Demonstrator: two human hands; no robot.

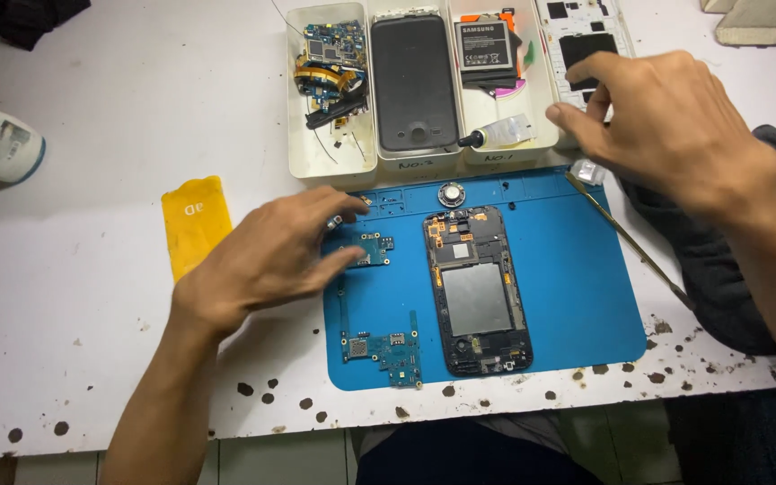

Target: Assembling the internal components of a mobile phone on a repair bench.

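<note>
We see a flat yellow packet [194, 220] lying left of centre on the white speckled surface [83, 296], and four white rectangular trays [330, 166] along the top, handwritten labels on their front walls. Our left hand [267, 256] rests at the left edge of the blue rectangular mat [568, 287], its grip loosely spread, fingertips on a small green circuit board [373, 249]. Our right hand [666, 126] hovers at upper right, grip spread, holding nothing. The mat's right half lies bare beside the opened black phone frame [478, 292].
</note>
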